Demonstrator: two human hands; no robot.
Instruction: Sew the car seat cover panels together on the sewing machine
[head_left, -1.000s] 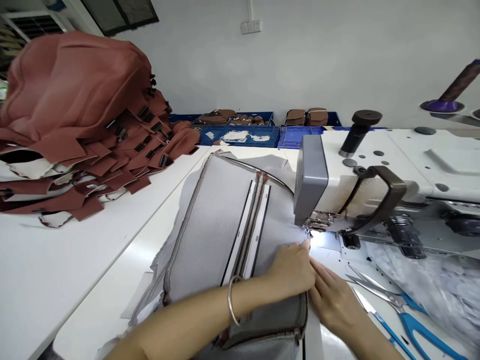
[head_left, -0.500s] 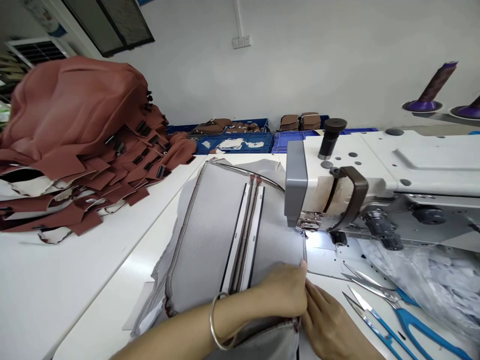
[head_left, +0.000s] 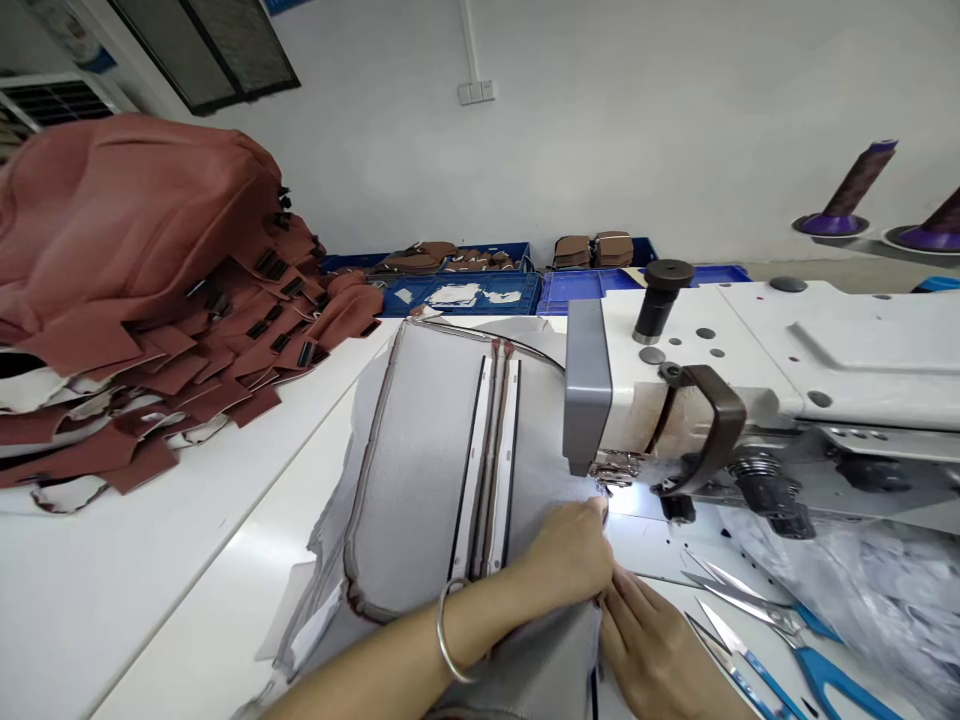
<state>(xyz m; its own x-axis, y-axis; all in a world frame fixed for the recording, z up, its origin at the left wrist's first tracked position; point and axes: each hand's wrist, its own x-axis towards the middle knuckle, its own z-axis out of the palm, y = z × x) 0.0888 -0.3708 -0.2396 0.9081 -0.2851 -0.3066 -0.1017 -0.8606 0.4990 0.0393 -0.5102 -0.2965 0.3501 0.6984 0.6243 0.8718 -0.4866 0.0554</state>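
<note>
A large grey fabric cover (head_left: 420,430) with dark red-brown seams lies inside out, its right edge under the needle area of a sewing machine (head_left: 587,385). Two white strips (head_left: 501,480) run along its middle seam. My left hand (head_left: 574,550), a bangle on its wrist, is closed on the cover's right edge just below the presser foot. Right beside it, my right hand (head_left: 649,630) pinches the same edge slightly lower, its fingers held together. The fabric between my fingers is mostly hidden.
Scissors (head_left: 806,640) and thread snips (head_left: 739,640) lie at the right, near a clear plastic bag (head_left: 862,570). Red-brown covers (head_left: 142,230) are heaped at the left. Blue crates (head_left: 480,293) stand along the wall, and thread cones (head_left: 855,190) rise behind the machine.
Both hands have moved forward with the cover's edge, and my left hand is now closer to the presser foot. The view has shifted slightly.
</note>
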